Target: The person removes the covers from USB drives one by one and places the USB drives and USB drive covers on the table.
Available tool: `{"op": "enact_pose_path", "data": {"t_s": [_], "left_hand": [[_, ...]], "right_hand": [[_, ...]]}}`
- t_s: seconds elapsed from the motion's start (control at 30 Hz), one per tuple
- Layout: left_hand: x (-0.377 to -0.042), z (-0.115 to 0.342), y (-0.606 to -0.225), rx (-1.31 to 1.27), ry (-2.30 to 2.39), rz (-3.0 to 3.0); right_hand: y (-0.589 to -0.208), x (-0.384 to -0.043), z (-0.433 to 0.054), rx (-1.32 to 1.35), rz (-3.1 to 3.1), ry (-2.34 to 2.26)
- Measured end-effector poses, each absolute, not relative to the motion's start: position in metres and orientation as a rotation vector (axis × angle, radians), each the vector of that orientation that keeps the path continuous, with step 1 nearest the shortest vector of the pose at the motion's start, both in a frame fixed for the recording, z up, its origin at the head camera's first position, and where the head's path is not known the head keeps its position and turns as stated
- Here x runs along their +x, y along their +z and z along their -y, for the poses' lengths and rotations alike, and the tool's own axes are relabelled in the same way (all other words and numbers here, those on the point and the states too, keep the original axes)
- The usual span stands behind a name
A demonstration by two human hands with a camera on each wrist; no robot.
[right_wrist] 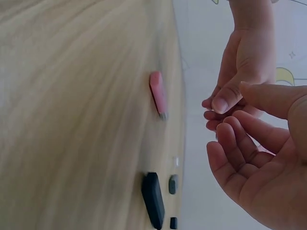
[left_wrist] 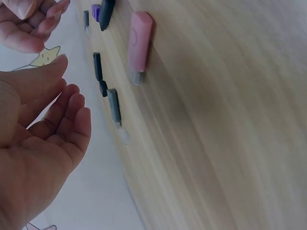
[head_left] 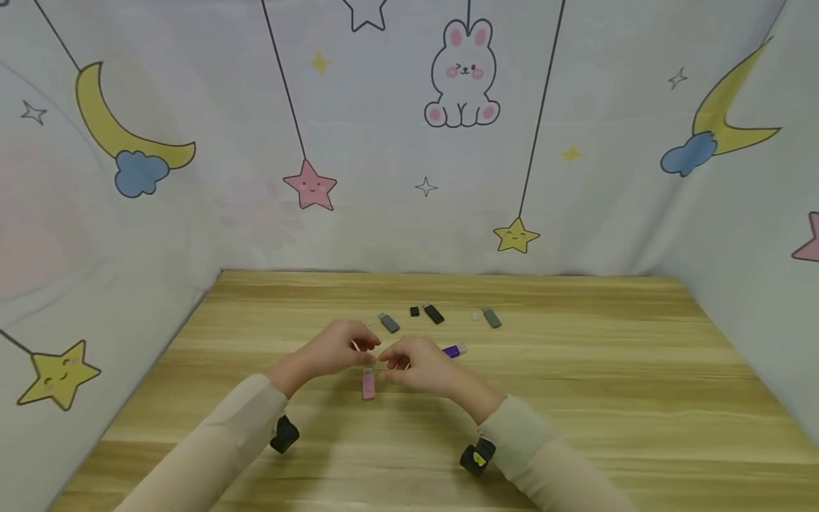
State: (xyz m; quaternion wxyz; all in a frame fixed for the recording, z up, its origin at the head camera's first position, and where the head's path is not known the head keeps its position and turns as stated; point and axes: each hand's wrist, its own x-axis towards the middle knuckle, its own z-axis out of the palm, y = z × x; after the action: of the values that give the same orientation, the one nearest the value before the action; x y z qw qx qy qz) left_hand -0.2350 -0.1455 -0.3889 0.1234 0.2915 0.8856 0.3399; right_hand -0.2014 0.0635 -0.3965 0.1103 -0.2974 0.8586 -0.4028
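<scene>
Both hands hover close together over the table, fingers loosely curled and fingertips nearly meeting in the head view. Nothing shows between the thumb and fingers of the left hand. The right hand likewise shows nothing in its grasp, thumb apart from its fingers. A pink USB stick lies just below the fingertips, its plug end pointing away from the person. Beside the right hand is a purple USB stick, partly covered by that hand. Near it, a black USB stick shows in the right wrist view; the hand hides it from the head view.
Farther back lie a grey USB stick, another black USB stick with a small black cap next to it, and a second grey stick beside a small clear cap. A printed white curtain stands behind the wooden table.
</scene>
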Motion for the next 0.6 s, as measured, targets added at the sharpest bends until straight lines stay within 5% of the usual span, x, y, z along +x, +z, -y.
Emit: {"op": "enact_pose_path", "data": {"t_s": [0.6], "left_hand": [[-0.242,0.161,-0.418,0.76,1.004,-2.516]], "right_hand": [[-0.425,-0.201,-0.038,-0.563,-2.5,-1.221]]}}
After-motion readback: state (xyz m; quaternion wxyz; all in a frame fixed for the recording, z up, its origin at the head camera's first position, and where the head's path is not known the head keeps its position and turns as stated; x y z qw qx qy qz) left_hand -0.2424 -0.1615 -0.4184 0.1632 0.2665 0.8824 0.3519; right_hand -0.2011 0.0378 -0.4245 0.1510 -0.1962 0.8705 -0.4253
